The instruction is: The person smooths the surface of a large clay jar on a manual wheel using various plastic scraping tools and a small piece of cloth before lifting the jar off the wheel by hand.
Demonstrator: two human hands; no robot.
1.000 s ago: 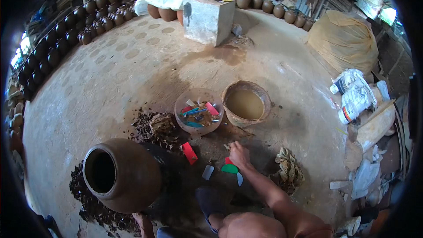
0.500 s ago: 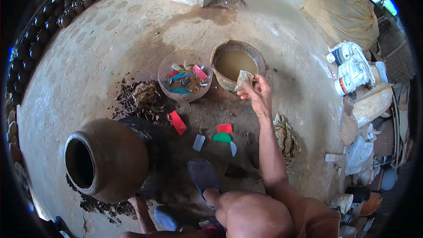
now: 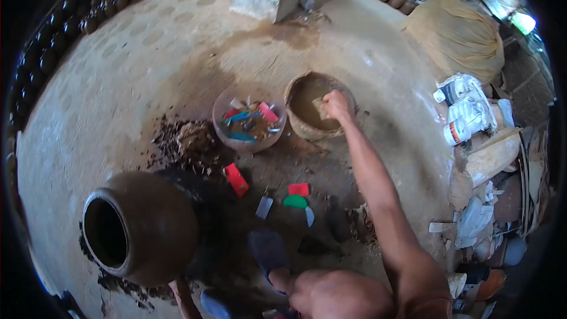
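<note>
Over the opening of the clay pot point(image 3: 307, 132), my right hand point(image 3: 336, 106) is closed on a tan scrap point(image 3: 319, 109), probably cloth; the fingers grip its right side and leave the rest projecting left over the murky liquid point(image 3: 305, 105), a hold that would keep most of its face free; whether it touches the liquid I cannot tell.

Just left of that hand, the clear bowl point(image 3: 251, 146) contains coloured pieces; set beside the pot, both appear placed for one short reach. Nearer to me than the hand, a red rectangle point(image 3: 299, 189), a green half-round point(image 3: 295, 201) and a pale half-round point(image 3: 310, 217) lie close together on the floor point(image 3: 413, 159); farther left of it are a red strip point(image 3: 236, 179) and a grey strip point(image 3: 264, 207); laid out singly, each seems easy to pick up.

Well to the left of the right hand is the large brown jar point(image 3: 156, 230), its mouth at the left; upright or tilted, I cannot tell in this bent view; my left hand point(image 3: 179, 288) is by its lower edge, perhaps steadying it; its fingers are hidden, so their state cannot be determined.
</note>
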